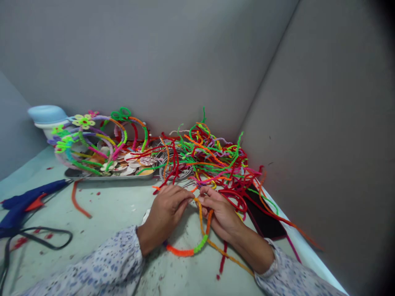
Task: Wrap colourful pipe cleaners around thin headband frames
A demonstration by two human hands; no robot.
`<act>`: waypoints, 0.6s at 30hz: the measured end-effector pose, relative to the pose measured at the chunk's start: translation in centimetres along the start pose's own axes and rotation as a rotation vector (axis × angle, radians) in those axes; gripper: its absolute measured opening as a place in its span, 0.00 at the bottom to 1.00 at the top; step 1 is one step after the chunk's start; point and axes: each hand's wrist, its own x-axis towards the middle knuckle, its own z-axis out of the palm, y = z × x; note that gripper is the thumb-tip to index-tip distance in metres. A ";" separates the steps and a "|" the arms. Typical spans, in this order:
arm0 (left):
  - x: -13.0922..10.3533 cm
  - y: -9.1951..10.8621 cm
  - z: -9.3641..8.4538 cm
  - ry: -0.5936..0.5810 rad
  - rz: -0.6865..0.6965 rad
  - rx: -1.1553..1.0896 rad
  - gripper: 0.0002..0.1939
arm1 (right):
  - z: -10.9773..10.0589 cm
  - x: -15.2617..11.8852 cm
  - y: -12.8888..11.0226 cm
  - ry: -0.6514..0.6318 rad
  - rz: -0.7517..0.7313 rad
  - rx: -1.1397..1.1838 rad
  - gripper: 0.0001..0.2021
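My left hand (166,216) and my right hand (222,211) meet above the table, fingertips close together. Between them they pinch a yellow-orange pipe cleaner (201,218), whose long tail runs down past my right wrist. A curved band wrapped in orange and green pipe cleaner (182,251) hangs below my hands. Its upper right end reaches my right palm, and the left end disappears behind my left hand. A dark red pipe cleaner (224,259) lies under the tail. My hands partly hide how the band and the pipe cleaner meet.
A tangled heap of coloured pipe cleaners (210,152) and coiled wire (175,164) lies behind my hands. To its left, a metal tray (114,177) holds shells and finished wrapped hoops (105,135). A blue glue gun (33,195) with its cord is at left, a dark phone-like slab (267,222) at right.
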 end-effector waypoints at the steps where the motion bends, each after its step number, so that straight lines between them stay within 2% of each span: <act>1: 0.0 0.1 0.0 0.001 -0.001 -0.002 0.09 | 0.1 0.0 -0.1 -0.002 -0.003 -0.004 0.09; 8: -0.1 0.2 0.0 0.004 -0.063 -0.102 0.08 | 0.3 -0.1 -0.5 -0.031 -0.062 -0.172 0.05; 14: -0.1 -0.5 0.5 0.062 -0.205 -0.251 0.10 | -0.1 0.2 -0.4 -0.070 -0.101 -0.165 0.11; 18: 0.0 -0.3 0.3 0.034 -0.201 -0.260 0.12 | -0.4 0.3 -0.3 -0.062 -0.112 -0.184 0.09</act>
